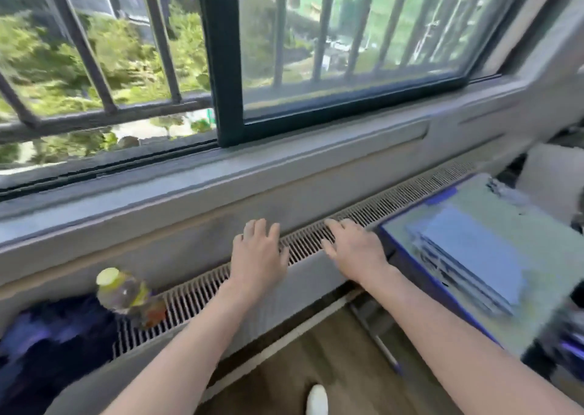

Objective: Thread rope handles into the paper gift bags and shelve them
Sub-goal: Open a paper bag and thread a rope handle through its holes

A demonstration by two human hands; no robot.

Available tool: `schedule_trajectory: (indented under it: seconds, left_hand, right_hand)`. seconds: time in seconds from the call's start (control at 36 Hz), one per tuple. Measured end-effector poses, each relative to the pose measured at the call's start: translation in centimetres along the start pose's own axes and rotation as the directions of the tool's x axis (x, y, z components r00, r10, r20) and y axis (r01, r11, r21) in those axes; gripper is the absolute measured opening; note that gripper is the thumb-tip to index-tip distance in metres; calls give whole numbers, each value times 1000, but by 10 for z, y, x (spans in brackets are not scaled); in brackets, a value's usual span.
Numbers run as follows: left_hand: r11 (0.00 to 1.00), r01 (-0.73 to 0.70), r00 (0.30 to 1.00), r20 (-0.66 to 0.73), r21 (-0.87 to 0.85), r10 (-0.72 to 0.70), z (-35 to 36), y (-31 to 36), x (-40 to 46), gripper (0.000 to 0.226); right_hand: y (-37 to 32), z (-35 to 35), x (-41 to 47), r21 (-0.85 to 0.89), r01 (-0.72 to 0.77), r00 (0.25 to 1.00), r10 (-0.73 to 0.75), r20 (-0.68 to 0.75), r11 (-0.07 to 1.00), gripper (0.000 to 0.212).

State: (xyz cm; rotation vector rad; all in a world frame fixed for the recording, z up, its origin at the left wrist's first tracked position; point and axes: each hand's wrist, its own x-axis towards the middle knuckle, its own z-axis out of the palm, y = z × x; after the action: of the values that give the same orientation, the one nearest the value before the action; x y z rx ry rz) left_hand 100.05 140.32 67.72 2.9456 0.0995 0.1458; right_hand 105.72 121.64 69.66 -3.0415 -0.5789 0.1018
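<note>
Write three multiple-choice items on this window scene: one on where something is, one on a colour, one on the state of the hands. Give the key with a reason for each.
1. Where does the bottle stand?
A. On the slatted grille, to the left of both hands
B. On the table at the right
C. On the floor by the shoe

2. What colour is the bottle's cap?
A. Red
B. Pale yellow
C. Black

3. How are the left hand and right hand?
A. Both grip a rope
B. One holds a bag
C. Both open, fingers spread over the grille, holding nothing

Key: 1 A, the bottle is upright on the grille beside a dark cloth; 2 B, the cap shows pale yellow; 3 C, neither hand holds anything, and the stack of flat blue bags lies untouched on the table.
</note>
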Motion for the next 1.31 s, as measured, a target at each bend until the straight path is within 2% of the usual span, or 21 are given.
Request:
schedule_trajectory:
  seconds: [0.22, 0.36, 0.47, 0.67, 0.89, 1.08, 1.31]
  left_hand:
    - [965, -253, 959, 113, -69, 260, 24, 99, 23, 44]
    - [949, -292, 932, 188, -119, 310, 34, 159, 35, 42]
    - [940, -316, 920, 200, -129, 337, 44, 212, 46, 39]
    - [961, -263, 926, 256, -87, 277, 77, 315, 71, 37]
    - [981, -163, 934, 304, -106, 188, 100, 417, 98, 40]
    - [995, -33, 933, 354, -97, 66, 138, 445, 141, 46]
    - [995, 74, 895, 444, -73, -34, 191, 454, 192, 66]
  right_hand:
    - [104, -1, -52, -2, -307, 952, 307, 22, 952, 48]
    - [166, 4, -73, 36, -422, 907, 421, 28, 906, 42]
    - [222, 13, -81, 50, -447, 894, 447, 19, 893, 41]
    - [329, 27, -84, 81, -417, 909, 416, 33, 905, 46]
    - [434, 49, -84, 107, -375, 925, 363, 113, 921, 47]
    - [481, 69, -50, 83, -312, 943, 299, 144, 946, 52]
    - [508, 85, 8, 7, -256, 939, 246, 241, 967, 76]
